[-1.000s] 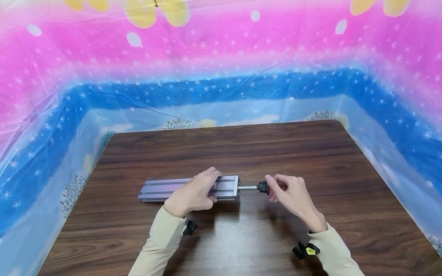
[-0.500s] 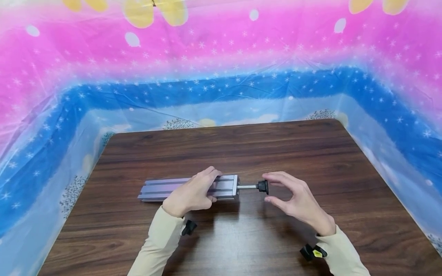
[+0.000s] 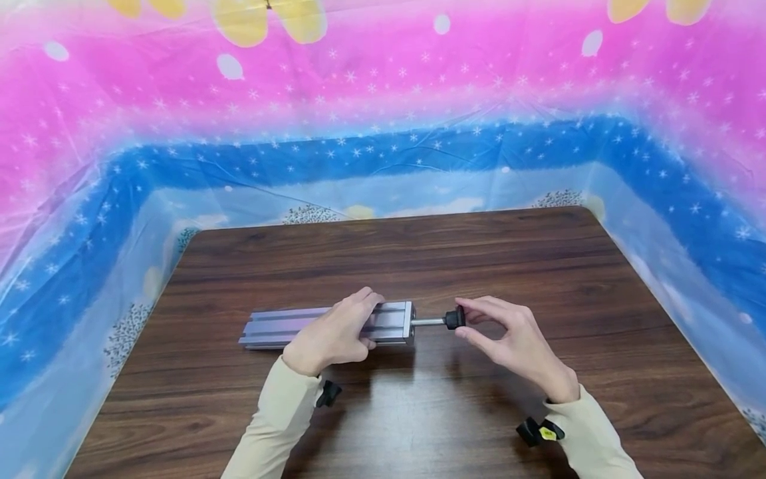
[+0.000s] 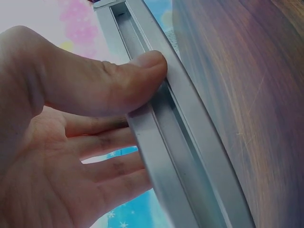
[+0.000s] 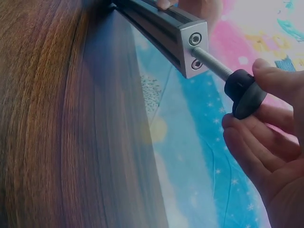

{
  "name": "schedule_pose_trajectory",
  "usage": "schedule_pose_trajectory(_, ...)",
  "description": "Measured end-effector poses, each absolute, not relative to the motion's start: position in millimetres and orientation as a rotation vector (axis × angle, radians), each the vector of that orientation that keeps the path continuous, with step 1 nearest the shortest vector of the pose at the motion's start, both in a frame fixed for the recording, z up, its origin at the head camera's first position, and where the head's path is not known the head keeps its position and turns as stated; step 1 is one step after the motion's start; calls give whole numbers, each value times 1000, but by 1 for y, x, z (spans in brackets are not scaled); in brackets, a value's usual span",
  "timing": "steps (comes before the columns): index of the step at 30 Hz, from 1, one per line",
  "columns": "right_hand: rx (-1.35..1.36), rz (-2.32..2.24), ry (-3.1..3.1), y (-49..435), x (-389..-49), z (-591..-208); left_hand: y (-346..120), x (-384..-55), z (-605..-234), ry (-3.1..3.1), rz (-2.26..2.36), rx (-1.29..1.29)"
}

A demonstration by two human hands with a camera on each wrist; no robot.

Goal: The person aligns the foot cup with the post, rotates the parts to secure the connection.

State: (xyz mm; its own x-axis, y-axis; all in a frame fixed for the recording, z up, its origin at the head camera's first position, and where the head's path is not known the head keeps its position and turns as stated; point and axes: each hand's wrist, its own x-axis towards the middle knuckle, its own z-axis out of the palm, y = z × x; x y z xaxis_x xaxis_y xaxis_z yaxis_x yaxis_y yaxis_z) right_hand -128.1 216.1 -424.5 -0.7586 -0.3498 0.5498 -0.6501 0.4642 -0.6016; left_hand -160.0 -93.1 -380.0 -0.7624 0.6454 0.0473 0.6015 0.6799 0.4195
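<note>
Left hand [image 3: 335, 332] has the aluminium bar [image 3: 391, 324] gripped, right hand [image 3: 520, 338] pinches the black knob [image 5: 247, 97] on its threaded rod [image 5: 213, 64]. Bar's on or just above the bench [image 3: 383, 263], honestly hard to tell which.

Looks like a screened-off space around a single table [image 3: 407, 256], dark brown and wood-grained. Is closed in on the far, left and right sides by creased printed sheeting [image 3: 383, 110], pink above and blue below, decorated with white snowflakes [image 3: 357, 153], pale ovals [image 3: 230, 66] and large yellow shapes [image 3: 242, 23]. Hard to tell whether inside a home, workshop, lab or office.
</note>
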Motion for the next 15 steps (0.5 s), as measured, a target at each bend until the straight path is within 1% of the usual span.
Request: schedule_pose_trajectory(15, 494, 1308, -2547, 203, -126, -423, -93, -160, -382, 2783, 651, 1054)
